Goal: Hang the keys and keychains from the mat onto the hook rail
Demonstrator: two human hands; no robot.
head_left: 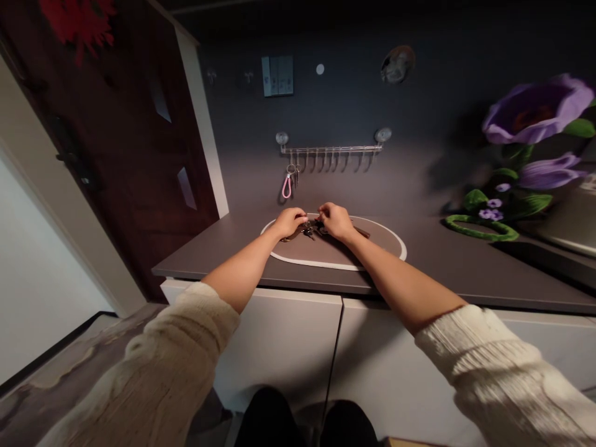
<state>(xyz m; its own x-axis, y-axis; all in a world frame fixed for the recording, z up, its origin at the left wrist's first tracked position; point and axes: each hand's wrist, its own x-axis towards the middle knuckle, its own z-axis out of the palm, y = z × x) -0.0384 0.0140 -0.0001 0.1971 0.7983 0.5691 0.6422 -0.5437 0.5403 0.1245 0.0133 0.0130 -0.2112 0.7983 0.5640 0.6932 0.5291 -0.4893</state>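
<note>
Both hands (333, 220) pinch at the bunch of keys (308, 229) on the oval mat (321, 256), their exact grip unclear. Tangled rings could snag, and a loose pinch could drop keys onto the mat.

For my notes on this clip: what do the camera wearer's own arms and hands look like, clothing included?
Both forearms are bare below cream, ribbed knit sleeves, which are bunched up toward the elbows. The left hand and right hand wear no gloves, and no watch or bracelet shows at either wrist. Rings or nail details are too small to tell.
</note>
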